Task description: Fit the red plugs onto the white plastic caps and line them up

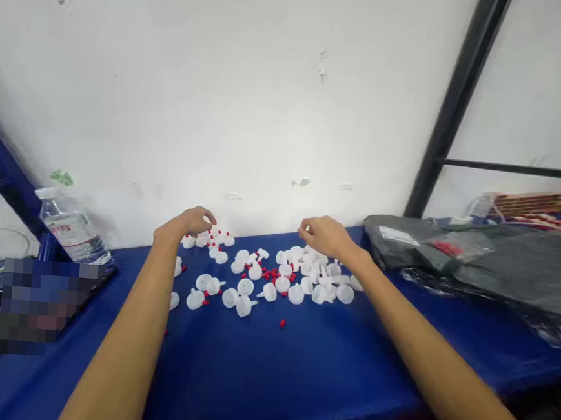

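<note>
My left hand (193, 221) is over the far left group of white round plastic parts (221, 256), some of which carry red caps. Its fingers are bent; whether anything is between them is too small to tell. My right hand (321, 234) hovers above the far edge of a larger pile of white parts (296, 294), with thumb and fingers curled together and their contents unclear. Small red caps (274, 274) lie in a cluster between the groups. A single red cap (282, 323) sits nearer the front on the blue table (268, 371).
A large clear bottle (72, 229) leans at the left, beside a dark object with a pixelated patch (44, 308). Grey plastic bags (514, 261) lie at the right. Behind the table stands a white wall (269, 105) with a dark post (454, 101).
</note>
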The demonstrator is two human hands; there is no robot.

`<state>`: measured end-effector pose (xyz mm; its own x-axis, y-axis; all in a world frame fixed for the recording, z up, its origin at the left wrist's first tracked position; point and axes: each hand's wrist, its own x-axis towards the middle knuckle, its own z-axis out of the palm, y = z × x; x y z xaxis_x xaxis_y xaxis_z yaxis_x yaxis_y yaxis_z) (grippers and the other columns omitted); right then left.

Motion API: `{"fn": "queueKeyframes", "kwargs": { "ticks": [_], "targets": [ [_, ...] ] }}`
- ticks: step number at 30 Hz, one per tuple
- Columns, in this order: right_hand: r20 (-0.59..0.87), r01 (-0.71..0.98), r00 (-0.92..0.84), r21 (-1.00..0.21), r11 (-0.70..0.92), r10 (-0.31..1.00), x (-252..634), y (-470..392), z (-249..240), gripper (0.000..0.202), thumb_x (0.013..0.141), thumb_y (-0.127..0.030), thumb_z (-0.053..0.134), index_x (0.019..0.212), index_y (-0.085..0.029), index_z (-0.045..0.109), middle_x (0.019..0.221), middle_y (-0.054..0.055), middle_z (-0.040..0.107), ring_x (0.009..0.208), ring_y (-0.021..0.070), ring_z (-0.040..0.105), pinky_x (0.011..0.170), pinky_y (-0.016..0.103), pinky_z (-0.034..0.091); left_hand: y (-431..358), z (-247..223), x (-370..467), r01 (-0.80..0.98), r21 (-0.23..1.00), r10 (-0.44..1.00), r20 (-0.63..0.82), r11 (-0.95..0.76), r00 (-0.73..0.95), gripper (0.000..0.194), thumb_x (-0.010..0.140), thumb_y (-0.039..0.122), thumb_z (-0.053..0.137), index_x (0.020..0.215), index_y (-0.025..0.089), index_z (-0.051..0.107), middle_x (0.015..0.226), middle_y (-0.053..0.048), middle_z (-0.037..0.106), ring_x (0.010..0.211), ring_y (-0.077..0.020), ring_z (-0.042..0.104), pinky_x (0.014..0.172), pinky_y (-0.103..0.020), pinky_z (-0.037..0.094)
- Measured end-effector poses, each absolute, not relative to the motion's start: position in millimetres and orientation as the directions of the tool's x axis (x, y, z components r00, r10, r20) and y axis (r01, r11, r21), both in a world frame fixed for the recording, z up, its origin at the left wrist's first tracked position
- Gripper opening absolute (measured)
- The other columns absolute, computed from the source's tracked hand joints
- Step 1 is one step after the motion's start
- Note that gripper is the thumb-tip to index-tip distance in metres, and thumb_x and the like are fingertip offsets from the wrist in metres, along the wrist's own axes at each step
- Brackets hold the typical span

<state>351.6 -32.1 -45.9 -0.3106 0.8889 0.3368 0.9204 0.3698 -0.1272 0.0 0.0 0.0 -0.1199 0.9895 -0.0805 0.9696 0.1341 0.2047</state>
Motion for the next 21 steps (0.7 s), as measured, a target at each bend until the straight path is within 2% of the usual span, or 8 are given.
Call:
{"fn": "queueKeyframes", "kwargs": {
  "ticks": [8,11,15,21],
  "targets": [
    [0.322,0.920,-0.317,-0.123,0.372,0.892,352,-35,-46,0.029,0.096,-0.035,0.048,0.102,-0.024,0.073,0.097,0.008,0.077,0.086,0.0230,0.068,0.070,0.028,0.043,5,-21,-7,0.955,0.164,0.967,-0.092,0.248,-0.236,0.042,0.063,0.009,0.064,0.103,0.017,0.075,0.102,-0.014,0.075,0.068,-0.0214,0.072,0.056,-0.026,0.055],
    [0.316,0.920,-0.316,-0.129,0.371,0.894,350,-37,-44,0.030,0.097,-0.035,0.047,0.103,-0.023,0.074,0.097,0.009,0.076,0.084,0.0223,0.068,0.069,0.028,0.043,5,-28,-13,0.948,0.166,0.960,-0.110,0.271,-0.256,0.034,0.064,0.007,0.066,0.095,0.015,0.075,0.093,-0.014,0.076,0.069,-0.0218,0.072,0.057,-0.025,0.055],
    [0.308,0.917,-0.319,-0.138,0.373,0.897,349,-39,-42,0.032,0.097,-0.035,0.046,0.105,-0.022,0.074,0.097,0.009,0.076,0.082,0.0214,0.067,0.069,0.027,0.042,5,-32,-21,0.937,0.181,0.951,-0.140,0.298,-0.275,0.027,0.064,0.007,0.069,0.090,0.015,0.074,0.084,-0.013,0.075,0.070,-0.0220,0.072,0.059,-0.025,0.055],
    [0.316,0.913,-0.325,-0.138,0.383,0.891,347,-41,-41,0.030,0.096,-0.033,0.047,0.101,-0.022,0.074,0.097,0.009,0.076,0.081,0.0208,0.067,0.066,0.027,0.041,4,-32,-27,0.909,0.242,0.931,-0.225,0.340,-0.288,0.029,0.063,0.010,0.075,0.092,0.017,0.073,0.084,-0.009,0.075,0.066,-0.0187,0.071,0.059,-0.023,0.055]
  ]
}}
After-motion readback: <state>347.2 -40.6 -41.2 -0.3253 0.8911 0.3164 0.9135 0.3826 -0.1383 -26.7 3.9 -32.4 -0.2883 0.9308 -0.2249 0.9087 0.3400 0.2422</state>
